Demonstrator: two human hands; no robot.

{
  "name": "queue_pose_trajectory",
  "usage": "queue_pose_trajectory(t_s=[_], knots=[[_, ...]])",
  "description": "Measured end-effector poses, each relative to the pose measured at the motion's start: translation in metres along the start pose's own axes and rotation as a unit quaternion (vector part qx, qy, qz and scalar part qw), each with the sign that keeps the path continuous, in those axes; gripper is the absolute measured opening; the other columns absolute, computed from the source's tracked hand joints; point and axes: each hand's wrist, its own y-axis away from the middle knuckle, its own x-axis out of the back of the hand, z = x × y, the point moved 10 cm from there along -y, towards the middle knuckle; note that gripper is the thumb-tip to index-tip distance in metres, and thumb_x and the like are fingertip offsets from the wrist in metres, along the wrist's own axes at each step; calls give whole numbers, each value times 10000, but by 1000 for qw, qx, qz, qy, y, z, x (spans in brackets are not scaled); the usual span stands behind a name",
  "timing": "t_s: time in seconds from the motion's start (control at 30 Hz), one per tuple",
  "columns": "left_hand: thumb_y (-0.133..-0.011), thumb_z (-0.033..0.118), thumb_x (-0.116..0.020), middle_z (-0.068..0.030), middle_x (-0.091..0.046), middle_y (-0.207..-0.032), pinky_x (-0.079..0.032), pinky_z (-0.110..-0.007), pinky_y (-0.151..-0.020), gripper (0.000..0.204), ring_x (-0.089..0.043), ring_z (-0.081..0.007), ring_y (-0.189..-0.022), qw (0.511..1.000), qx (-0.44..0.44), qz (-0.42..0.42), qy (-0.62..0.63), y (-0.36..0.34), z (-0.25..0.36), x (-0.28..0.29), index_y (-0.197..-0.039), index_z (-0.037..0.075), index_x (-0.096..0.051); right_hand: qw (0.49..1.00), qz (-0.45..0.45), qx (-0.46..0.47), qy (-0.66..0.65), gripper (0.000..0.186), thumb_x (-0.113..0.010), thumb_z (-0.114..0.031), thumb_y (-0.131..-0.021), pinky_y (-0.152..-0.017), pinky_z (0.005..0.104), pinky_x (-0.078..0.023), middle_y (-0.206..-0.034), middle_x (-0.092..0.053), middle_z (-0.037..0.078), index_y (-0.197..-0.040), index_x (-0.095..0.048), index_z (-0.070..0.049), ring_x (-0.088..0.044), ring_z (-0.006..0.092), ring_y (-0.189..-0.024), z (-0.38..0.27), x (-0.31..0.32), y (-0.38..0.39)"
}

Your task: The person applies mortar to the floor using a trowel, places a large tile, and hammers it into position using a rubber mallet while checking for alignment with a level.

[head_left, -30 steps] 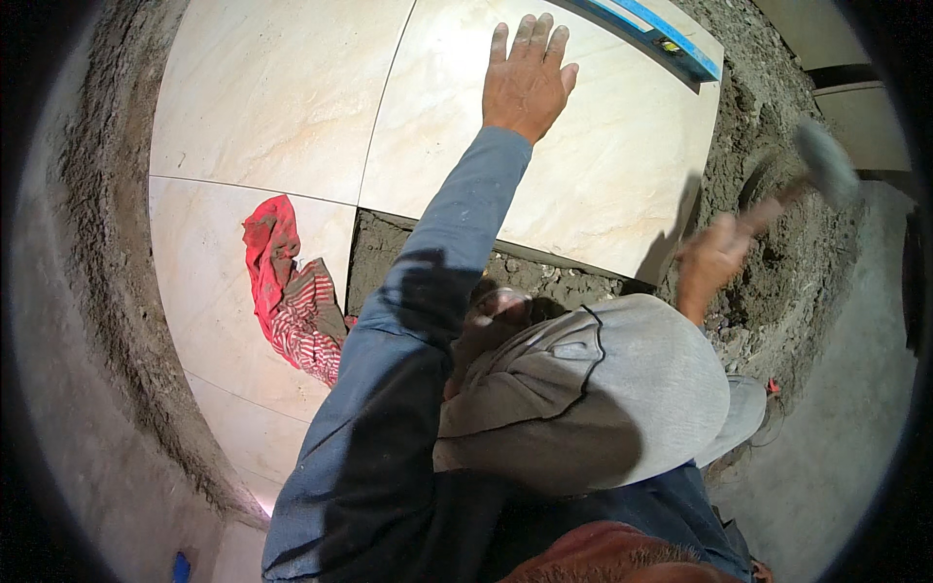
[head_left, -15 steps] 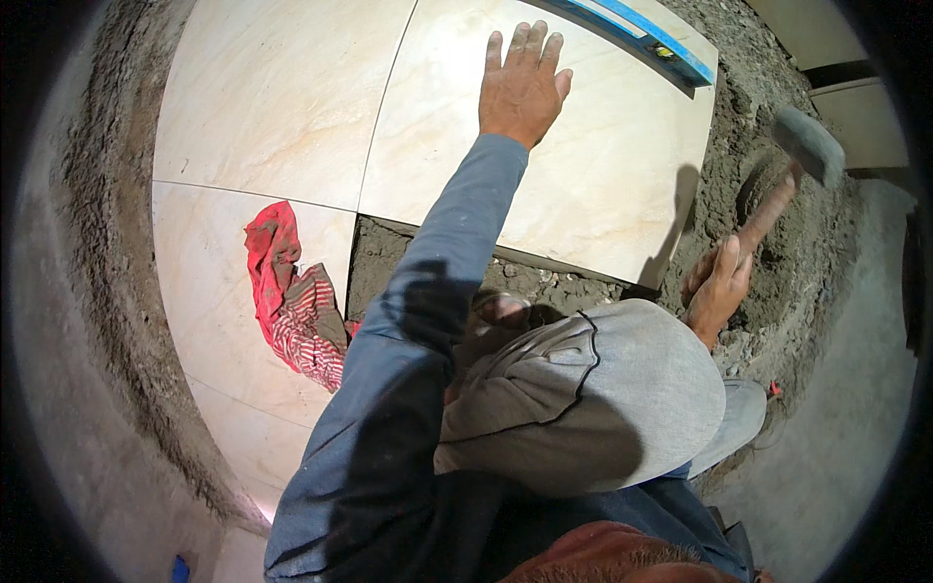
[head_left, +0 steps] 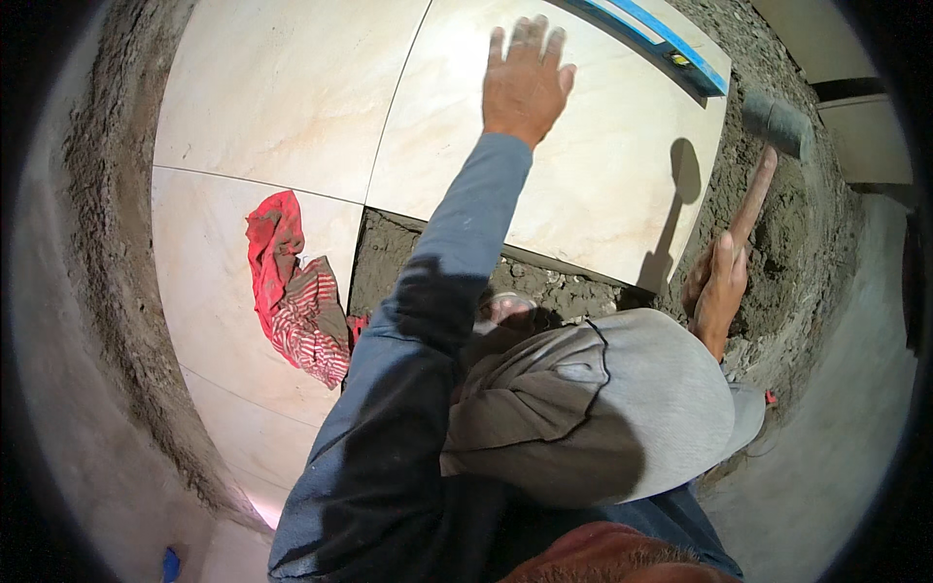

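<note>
My left hand (head_left: 526,92) lies flat with fingers spread on a large cream floor tile (head_left: 593,185). In my right hand (head_left: 721,290) is the wooden handle of a rubber mallet (head_left: 777,126), gripped with the fingers wrapped round it. Its dark grey head is raised over the wet mortar beside the tile's right edge, and the mallet's shadow falls on the tile. A blue spirit level (head_left: 671,49) rests on the far right part of the same tile, beyond my left hand.
A red and striped cloth (head_left: 292,291), smeared with mortar, lies on the tile at left. Grey mortar (head_left: 384,255) shows in the gap before my bent knee (head_left: 641,398). Rough mortar (head_left: 792,233) borders the tiles on the right, with several tiles (head_left: 870,136) stacked farther out.
The mallet head has swung a little left and down, nearer the tile's right edge. My left hand keeps its place on the tile, and the view has shifted slightly.
</note>
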Motion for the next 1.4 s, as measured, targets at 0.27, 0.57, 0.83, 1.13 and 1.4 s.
queue_pose_trajectory(t_s=[0.27, 0.57, 0.83, 1.13, 1.4], knots=[[-1066, 434, -456, -174, -399, -1600, -235, -509, -1260, 610, -343, -342, -1503, 995, 74, 3, -69, 16, -85, 40, -1539, 52, -403, 994, -67, -90, -6, 407, -536, -493, -1061, -403, 253, -360, -658, -448, -23, -939, -470, -111, -422, 71, -476, 40, -42, 36], [-1058, 408, -488, -196, -414, -1583, -236, -526, -1256, 596, -346, -359, -1498, 996, 78, 1, -41, 16, -89, 41, -1529, 50, -418, 984, -131, -96, -70, 379, -462, -443, -1098, -395, 250, -354, -650, -460, -12, -1001, -505, -80, -427, 79, -457, 18, -116, 36], [-1051, 372, -500, -211, -415, -1579, -242, -545, -1244, 592, -359, -364, -1488, 996, 84, 20, -24, 16, -94, 49, -1527, 30, -416, 950, -289, 58, 100, 479, -474, -515, -1079, -521, 265, -405, -724, -500, -4, -976, -567, -57, -476, 85, -594, -76, -197, -20], [-1061, 364, -474, -175, -380, -1618, -197, -540, -1261, 582, -317, -334, -1519, 996, 93, 6, -17, 12, -87, 36, -1538, 38, -405, 931, -348, -83, -77, 432, -464, -493, -1090, -407, 257, -386, -660, -484, -15, -959, -507, -83, -460, 72, -477, -23, -242, 5], [-1069, 377, -451, -177, -386, -1614, -204, -548, -1254, 580, -324, -338, -1516, 994, 94, 5, -47, 17, -92, 44, -1538, 39, -406, 950, -144, 269, -58, 455, -507, -483, -1077, -522, 252, -424, -696, -519, 1, -922, -569, -61, -514, 80, -582, -120, -189, -12]])
